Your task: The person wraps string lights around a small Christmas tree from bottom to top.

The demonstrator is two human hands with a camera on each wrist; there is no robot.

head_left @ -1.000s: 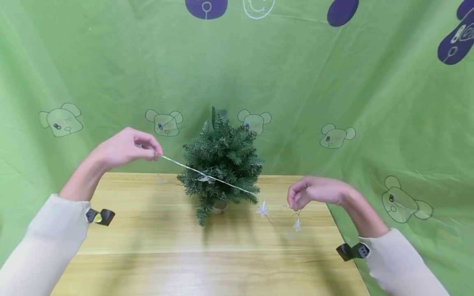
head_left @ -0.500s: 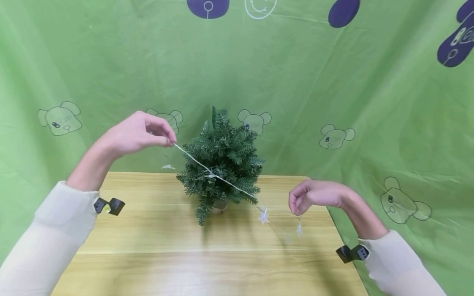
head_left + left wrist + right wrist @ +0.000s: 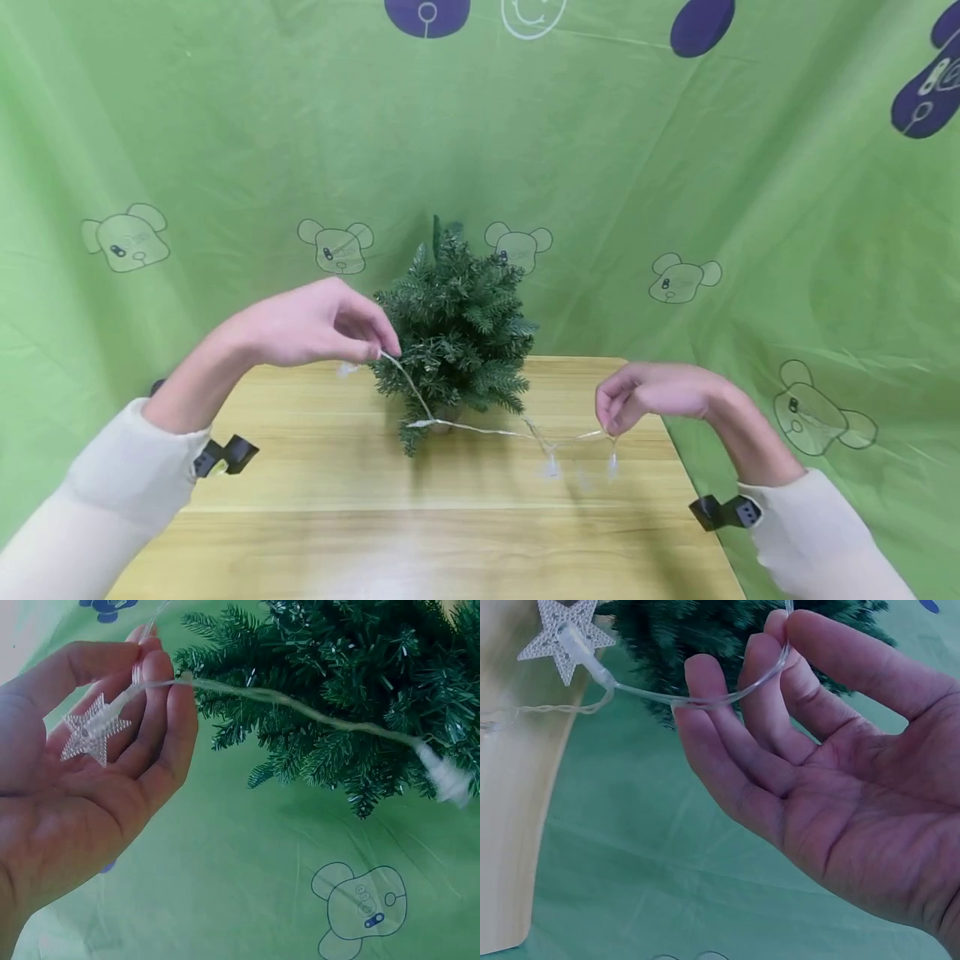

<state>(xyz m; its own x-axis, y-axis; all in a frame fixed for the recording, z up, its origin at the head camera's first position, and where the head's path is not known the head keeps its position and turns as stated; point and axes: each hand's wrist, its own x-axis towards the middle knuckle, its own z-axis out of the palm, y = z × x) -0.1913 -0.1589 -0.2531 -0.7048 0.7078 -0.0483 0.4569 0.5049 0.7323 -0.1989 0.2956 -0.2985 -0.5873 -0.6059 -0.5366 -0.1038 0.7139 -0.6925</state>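
Observation:
A clear-wired string of star lights (image 3: 487,431) hangs slack between my two hands, in front of a small artificial Christmas tree (image 3: 457,325). My left hand (image 3: 322,325) pinches the wire between thumb and fingertips by the tree's left side. In the left wrist view, a clear star (image 3: 94,731) lies against that palm. Lower, at the tree's right, my right hand (image 3: 656,392) pinches the wire with thumb and index finger. Star pendants dangle near it, and one clear star (image 3: 566,637) shows sharply in the right wrist view. The tree's base is mostly hidden by branches.
The tree stands toward the back of a light wooden table (image 3: 300,533). Behind and around it hangs a green cloth (image 3: 600,167) printed with bear heads. A black wrist camera (image 3: 225,456) sits at the left cuff, another wrist camera (image 3: 723,512) at the right.
My left hand rose and moved right, then came down farther right, nearer the tree. The wire went from taut to slack and sagging. My right hand has barely moved.

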